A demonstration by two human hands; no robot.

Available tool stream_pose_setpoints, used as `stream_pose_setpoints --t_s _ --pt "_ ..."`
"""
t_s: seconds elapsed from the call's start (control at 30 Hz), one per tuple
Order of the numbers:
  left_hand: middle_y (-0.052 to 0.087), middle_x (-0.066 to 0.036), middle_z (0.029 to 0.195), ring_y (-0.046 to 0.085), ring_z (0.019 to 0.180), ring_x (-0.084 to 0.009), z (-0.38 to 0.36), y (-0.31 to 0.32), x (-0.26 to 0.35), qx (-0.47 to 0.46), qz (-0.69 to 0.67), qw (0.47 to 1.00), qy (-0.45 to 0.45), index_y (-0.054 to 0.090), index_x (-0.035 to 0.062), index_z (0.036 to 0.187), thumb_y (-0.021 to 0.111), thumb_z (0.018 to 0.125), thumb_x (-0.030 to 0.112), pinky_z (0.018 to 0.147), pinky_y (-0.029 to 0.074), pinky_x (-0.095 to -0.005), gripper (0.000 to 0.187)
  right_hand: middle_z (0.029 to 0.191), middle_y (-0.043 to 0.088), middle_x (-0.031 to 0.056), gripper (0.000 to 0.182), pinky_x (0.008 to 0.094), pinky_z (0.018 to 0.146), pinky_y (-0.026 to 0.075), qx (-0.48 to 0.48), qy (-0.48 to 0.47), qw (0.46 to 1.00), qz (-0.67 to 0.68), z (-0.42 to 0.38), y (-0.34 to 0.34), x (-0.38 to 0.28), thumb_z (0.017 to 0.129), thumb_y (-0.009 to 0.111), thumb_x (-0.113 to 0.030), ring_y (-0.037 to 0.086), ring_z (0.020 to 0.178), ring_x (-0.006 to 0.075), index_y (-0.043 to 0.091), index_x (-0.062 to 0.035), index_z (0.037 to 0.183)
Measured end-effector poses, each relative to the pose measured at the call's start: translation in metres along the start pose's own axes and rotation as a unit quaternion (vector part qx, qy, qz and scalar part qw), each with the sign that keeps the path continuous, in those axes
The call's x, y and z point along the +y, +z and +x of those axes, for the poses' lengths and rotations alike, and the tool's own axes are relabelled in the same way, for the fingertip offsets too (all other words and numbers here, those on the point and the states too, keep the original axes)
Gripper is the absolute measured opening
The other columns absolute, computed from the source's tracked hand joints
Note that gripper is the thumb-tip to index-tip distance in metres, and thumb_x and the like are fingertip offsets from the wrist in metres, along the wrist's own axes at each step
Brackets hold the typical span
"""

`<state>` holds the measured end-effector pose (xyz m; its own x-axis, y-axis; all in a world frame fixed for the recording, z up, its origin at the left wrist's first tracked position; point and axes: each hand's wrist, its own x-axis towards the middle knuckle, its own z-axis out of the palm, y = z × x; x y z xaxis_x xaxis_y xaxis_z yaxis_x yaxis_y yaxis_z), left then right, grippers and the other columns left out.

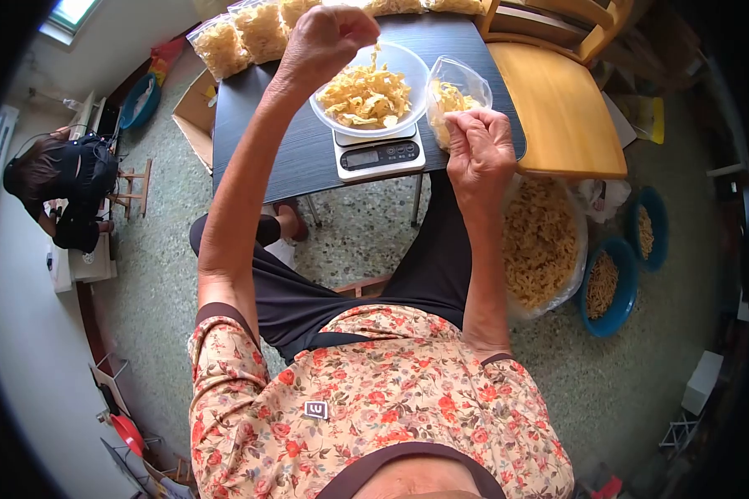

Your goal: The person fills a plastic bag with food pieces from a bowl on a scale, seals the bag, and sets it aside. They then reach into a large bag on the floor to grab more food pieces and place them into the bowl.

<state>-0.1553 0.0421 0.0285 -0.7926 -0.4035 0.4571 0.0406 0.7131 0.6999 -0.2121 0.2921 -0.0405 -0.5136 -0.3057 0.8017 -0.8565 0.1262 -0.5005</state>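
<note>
The left hand (329,37) pinches pale yellow snack strips over the clear round bowl (408,62) on the white digital scale (380,155). The right hand (478,145), at four o'clock from the bowl, grips the clear plastic bag (456,87) by its rim. Strips could drop onto the dark bench (258,125) if the pinch loosens; the sagging bag might spill. The scale's reading is illegible.

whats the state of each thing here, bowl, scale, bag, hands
bowl: on the scale, holds yellow snacks
scale: on, digits unreadable
open bag: mouth open, partly filled, held at its edge
left hand: closed, pinching snacks over the bowl
right hand: closed on the bag's edge
sealed bags: full, lined up behind
</note>
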Motion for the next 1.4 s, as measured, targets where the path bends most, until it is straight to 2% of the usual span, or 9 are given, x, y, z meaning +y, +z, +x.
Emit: stream_pose_setpoints --t_s 0.13,0.23,0.33,0.67,0.77,0.87,1.07,1.23,1.4 --pt "0.074 -0.009 0.089 0.072 0.084 -0.0149 -0.003 0.006 -0.009 -0.101 0.173 0.98 0.0 0.076 0.0032 0.094 0.075 0.084 0.004 0.079 0.058 -0.0292 0.01 0.09 0.063 0.0062 0.016 0.0331 0.07 0.057 0.001 -0.003 1.0 -0.013 0.0 0.0 0.001 0.078 0.081 -0.002 0.066 0.078 0.0211 0.074 -0.003 0.093" --pt "0.072 -0.01 0.109 0.069 0.101 -0.0233 -0.008 0.019 -0.012 -0.135 0.265 0.955 0.007 0.076 0.0132 0.105 0.082 0.078 0.021 0.087 0.054 -0.0391 0.029 0.09 0.063 0.0062 0.017 0.033 0.07 0.057 0.0 -0.001 1.0 -0.014 -0.001 0.0 -0.001 0.077 0.081 -0.002 0.066 0.078 0.0211 0.074 -0.0033 0.092" --pt "0.073 -0.011 0.105 0.068 0.099 -0.0285 -0.009 0.031 -0.011 -0.157 0.335 0.929 -0.026 0.076 0.015 0.103 0.083 0.075 0.027 0.086 0.054 -0.0402 0.032 0.09 0.063 0.0063 0.017 0.0329 0.07 0.057 -0.002 -0.002 1.0 -0.014 -0.002 0.0 0.002 0.077 0.082 -0.001 0.066 0.078 0.0212 0.074 -0.0035 0.092" --pt "0.074 -0.01 0.089 0.07 0.083 -0.0236 -0.011 0.03 -0.027 -0.05 0.233 0.971 0.014 0.078 0.0081 0.089 0.08 0.077 0.02 0.077 0.054 -0.0377 0.017 0.09 0.064 0.0072 0.017 0.0331 0.07 0.057 -0.008 -0.002 1.0 -0.022 -0.002 -0.004 0.0 0.078 0.081 -0.001 0.066 0.078 0.022 0.074 -0.0029 0.093" --pt "0.073 -0.004 0.079 0.063 0.068 -0.0086 -0.012 0.016 -0.027 -0.027 0.023 0.997 -0.067 0.078 0.0047 0.094 0.083 0.082 0.02 0.062 0.052 -0.0271 0.02 0.09 0.064 0.0077 0.017 0.0336 0.07 0.057 -0.011 0.008 1.0 -0.001 -0.002 0.001 0.0 0.078 0.081 -0.001 0.066 0.079 0.0225 0.074 -0.0026 0.093" --pt "0.074 -0.009 0.086 0.064 0.07 -0.0077 -0.016 0.001 -0.024 -0.045 -0.325 0.931 -0.158 0.076 0.0017 0.098 0.08 0.086 0.013 0.06 0.05 -0.0199 0.017 0.091 0.064 0.008 0.016 0.0342 0.07 0.057 -0.011 0.001 1.0 -0.008 -0.003 0.004 0.001 0.078 0.08 -0.001 0.067 0.079 0.0232 0.074 -0.0026 0.093" --pt "0.075 -0.013 0.093 0.065 0.068 -0.0081 -0.026 0.013 0.03 -0.103 -0.471 0.867 -0.126 0.073 0.0014 0.099 0.077 0.089 0.01 0.059 0.053 -0.0209 0.014 0.091 0.064 0.0073 0.012 0.0355 0.069 0.056 -0.014 -0.005 1.0 -0.007 -0.007 0.01 0.0 0.081 0.078 -0.004 0.066 0.078 0.024 0.074 -0.0042 0.092" --pt "0.072 -0.007 0.079 0.067 0.066 -0.0074 -0.032 0.039 0.069 -0.136 -0.059 0.985 -0.085 0.071 0.005 0.099 0.081 0.085 0.015 0.05 0.052 -0.02 0.02 0.09 0.063 0.0076 0.012 0.0353 0.069 0.055 -0.023 0.01 1.0 -0.001 -0.008 0.009 -0.001 0.081 0.077 -0.003 0.066 0.078 0.0239 0.073 -0.005 0.092" --pt "0.072 -0.006 0.08 0.071 0.073 -0.0087 -0.022 0.038 0.071 -0.131 -0.128 0.981 -0.063 0.071 0.0029 0.102 0.077 0.087 0.011 0.048 0.052 -0.0211 0.018 0.09 0.063 0.008 0.011 0.0346 0.069 0.056 -0.014 0.015 1.0 -0.006 -0.006 0.007 0.001 0.081 0.077 -0.003 0.066 0.078 0.0236 0.074 -0.0046 0.092"
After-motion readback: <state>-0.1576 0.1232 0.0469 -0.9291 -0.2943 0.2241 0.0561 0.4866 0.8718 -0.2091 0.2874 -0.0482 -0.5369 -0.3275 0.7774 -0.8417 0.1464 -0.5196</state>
